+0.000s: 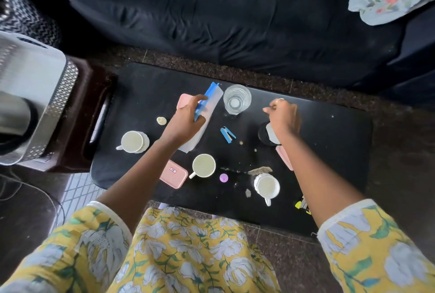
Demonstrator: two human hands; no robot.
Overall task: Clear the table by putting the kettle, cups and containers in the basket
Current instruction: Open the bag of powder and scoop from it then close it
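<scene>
While clearing toward the basket (pixel 47 85), which stands on a dark stool (pixel 94 94) just beside the table (pixel 329 142) at its left end, note the left hand (pixel 186 123) with fingers wrapped and clamped on the translucent blue-lidded container (pixel 211 101), tilted clear of the tabletop, probably for carrying left. Note the right hand (pixel 283 118) over the dark jar (pixel 264 133), fingers curled in together; cannot tell whether anything small is pinched. Treat the steel vessel (pixel 14 116) inside the basket as the kettle, apparently loaded. Count on the table three white cups (pixel 133 142), a glass (pixel 236 99) and a pink box (pixel 173 174). Expect no legible writing: small red-and-blue sticker on the pink lid, too small to read.
</scene>
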